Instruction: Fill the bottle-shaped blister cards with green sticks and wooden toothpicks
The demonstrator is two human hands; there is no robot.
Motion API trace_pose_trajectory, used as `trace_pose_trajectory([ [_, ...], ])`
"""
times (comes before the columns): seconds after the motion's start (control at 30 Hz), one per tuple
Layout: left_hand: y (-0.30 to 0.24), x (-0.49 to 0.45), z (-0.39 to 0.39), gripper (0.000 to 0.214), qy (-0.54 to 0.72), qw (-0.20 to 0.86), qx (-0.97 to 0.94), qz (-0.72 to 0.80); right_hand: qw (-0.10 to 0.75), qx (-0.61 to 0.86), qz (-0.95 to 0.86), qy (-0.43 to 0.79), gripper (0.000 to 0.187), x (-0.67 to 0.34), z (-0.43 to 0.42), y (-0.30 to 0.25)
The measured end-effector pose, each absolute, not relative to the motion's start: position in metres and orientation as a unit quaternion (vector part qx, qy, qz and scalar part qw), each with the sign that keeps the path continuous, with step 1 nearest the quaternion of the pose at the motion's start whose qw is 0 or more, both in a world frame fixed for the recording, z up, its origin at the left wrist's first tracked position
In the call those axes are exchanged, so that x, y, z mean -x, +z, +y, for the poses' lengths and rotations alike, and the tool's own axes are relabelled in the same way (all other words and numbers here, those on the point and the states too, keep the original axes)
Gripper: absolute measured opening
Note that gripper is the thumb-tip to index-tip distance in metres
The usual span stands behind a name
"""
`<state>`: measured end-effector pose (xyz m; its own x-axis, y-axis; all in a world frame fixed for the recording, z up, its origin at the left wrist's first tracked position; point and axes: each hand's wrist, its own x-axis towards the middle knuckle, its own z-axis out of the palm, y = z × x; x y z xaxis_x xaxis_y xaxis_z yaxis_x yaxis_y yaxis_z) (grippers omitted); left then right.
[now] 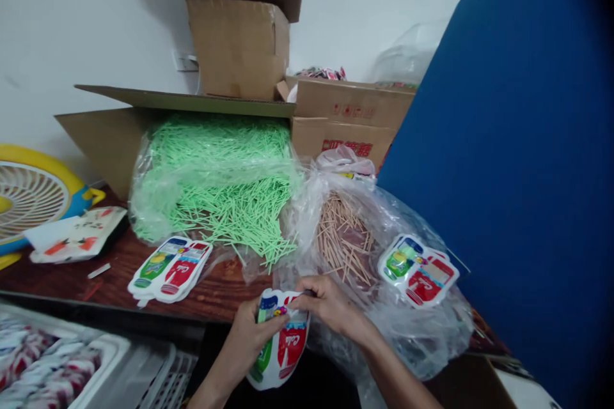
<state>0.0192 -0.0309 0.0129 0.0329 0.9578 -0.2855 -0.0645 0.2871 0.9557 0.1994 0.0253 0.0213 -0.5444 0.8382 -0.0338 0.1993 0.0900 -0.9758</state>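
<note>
- Left hand (252,327): fingers closed around the left side of the cola-printed packet (291,350); a light hold should avoid creasing it.
- Right hand (329,307): thumb and fingers pinched at its upper edge.
- Cola-printed packet: tilted, before the table's (223,287) edge; best kept steady.

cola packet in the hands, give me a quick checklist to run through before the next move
1. Left hand gripping the cola packet: ok.
2. Right hand at the packet's top: ok.
3. Packet's top edge open: cannot tell, fingers cover part of it.
4. A hand free: not ok, both are at the packet.
5. Green sticks accessible: ok, many lie loose in front of the open carton.
6. Brown sticks visible: ok, loose among clear plastic.
</note>
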Motion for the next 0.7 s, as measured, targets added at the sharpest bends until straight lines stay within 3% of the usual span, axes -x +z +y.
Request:
trace_pose_trajectory([
  [0.37, 0.009, -0.035, -0.019, 0.024, 0.388, 0.606, -0.470, 0.511, 0.251, 0.426, -0.713, 0.497, 0.029, -0.225, 0.028, 0.023],
  [0.57, 0.000, -0.037, -0.016, 0.029, 0.397, 0.640, -0.415, 0.510, 0.270, 0.415, -0.710, 0.501, 0.019, -0.224, 0.027, 0.022],
  [0.7, -0.001, -0.036, -0.014, 0.025, 0.397, 0.619, -0.432, 0.521, 0.266, 0.417, -0.715, 0.494, 0.025, -0.223, 0.029, 0.022],
])
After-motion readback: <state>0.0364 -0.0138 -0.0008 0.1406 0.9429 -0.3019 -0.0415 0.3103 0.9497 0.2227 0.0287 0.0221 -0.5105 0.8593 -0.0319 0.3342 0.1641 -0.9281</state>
